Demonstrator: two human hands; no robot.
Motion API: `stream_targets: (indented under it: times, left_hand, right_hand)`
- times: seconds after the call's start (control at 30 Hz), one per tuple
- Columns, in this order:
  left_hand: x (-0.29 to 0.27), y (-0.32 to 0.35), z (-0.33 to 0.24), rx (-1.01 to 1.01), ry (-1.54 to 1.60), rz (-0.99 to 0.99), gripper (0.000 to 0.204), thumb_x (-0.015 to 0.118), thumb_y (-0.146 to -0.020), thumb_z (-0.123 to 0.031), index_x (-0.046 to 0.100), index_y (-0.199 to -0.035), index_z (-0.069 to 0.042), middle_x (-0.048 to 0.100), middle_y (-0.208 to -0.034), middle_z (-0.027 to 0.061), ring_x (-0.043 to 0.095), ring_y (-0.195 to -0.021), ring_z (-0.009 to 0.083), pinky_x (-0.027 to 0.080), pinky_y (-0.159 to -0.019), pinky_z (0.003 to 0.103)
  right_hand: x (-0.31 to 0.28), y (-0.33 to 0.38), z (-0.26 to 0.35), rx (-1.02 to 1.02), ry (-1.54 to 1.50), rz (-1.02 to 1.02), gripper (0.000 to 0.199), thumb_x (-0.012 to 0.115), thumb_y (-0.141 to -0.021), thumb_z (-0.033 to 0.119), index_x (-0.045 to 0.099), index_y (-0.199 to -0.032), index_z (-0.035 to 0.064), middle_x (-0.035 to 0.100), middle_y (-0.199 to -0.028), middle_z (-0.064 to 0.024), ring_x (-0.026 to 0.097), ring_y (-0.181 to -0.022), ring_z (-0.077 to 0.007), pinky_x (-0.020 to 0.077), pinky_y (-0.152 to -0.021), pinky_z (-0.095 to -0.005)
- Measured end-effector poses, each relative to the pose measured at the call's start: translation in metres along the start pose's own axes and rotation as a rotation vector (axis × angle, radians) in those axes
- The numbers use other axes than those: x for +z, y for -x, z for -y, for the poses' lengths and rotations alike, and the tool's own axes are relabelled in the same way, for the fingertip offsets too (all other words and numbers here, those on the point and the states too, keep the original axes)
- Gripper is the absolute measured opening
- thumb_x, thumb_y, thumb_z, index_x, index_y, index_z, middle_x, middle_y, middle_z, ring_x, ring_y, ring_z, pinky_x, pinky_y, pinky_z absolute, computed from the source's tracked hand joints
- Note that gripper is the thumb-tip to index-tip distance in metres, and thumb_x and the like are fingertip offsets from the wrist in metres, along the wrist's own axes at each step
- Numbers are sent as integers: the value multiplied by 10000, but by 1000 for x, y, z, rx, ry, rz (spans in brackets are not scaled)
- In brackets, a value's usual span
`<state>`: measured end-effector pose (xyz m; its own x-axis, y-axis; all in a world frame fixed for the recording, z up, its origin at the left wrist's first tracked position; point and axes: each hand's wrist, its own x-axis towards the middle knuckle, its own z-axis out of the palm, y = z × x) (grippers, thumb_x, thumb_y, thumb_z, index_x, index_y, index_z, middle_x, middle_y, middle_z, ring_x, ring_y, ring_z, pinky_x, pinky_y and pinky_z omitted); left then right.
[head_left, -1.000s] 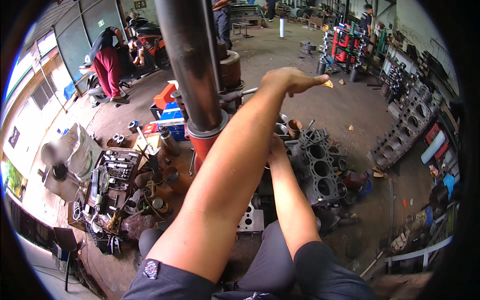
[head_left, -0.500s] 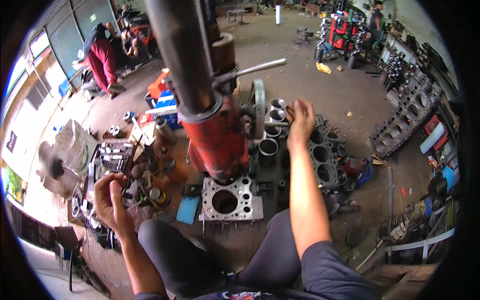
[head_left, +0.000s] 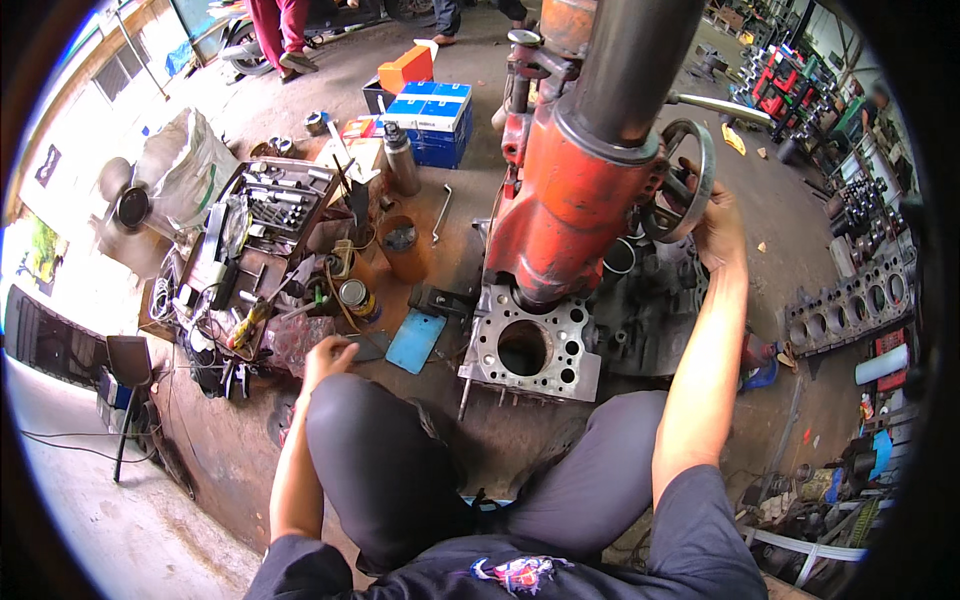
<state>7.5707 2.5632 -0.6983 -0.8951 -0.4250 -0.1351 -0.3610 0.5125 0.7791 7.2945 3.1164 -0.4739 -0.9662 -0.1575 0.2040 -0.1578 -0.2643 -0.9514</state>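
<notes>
Everywhere cluttered oily workshop floor (head_left: pixel 450 250); right hand (head_left: pixel 715 215) on handwheel (head_left: pixel 680 180).

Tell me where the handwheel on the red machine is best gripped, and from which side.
Probably by its round rim, from the right side. The handwheel stands upright on edge beside the red machine, its rim open on that side. The right hand holds it there; the left hand rests near the knee.

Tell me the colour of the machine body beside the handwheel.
Orange-red, worn and grimy, on the machine body beside the handwheel; head view.
</notes>
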Motion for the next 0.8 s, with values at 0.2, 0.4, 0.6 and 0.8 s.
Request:
stream_targets:
  times: [0.2, 0.4, 0.6, 0.8]
  left_hand:
    - [111, -82, 44, -127, -70, 179, 472, 734, -866, -238, 628, -1202, 75, 721, -982, 197, 720, -680, 263, 559, -676, 372]
    - [180, -123, 89, -323, -93, 190, 424, 688, -900, -135, 569, -1236, 95, 708, -908, 198, 691, -566, 231, 538, -516, 341]
    - [191, -134, 96, -448, 70, 263, 249, 667, -911, -144, 683, -912, 105, 700, -728, 204, 701, -551, 232, 545, -506, 356]
    - [111, -114, 40, -479, 235, 187, 135, 682, -895, -68, 705, -909, 65, 680, -735, 119, 663, -541, 188, 520, -437, 285]
  right_hand:
    - [14, 12, -11, -69, -138, -149, 325, 631, -950, 223, 596, -1194, 10, 690, -1059, -98, 692, -892, -184, 576, -742, -301]
    - [10, 7, -26, -25, 20, -343, 467, 604, -964, 408, 586, -1253, 42, 662, -1181, -105, 686, -960, -223, 550, -766, -329]
    - [-10, -7, -45, -260, 232, -166, 610, 678, -914, 420, 518, -1411, 104, 616, -1286, -56, 616, -1136, -214, 514, -929, -392]
    - [-4, -11, -42, -238, 257, -318, 559, 655, -924, 444, 565, -1340, 82, 629, -1247, -47, 636, -1085, -200, 527, -892, -370]
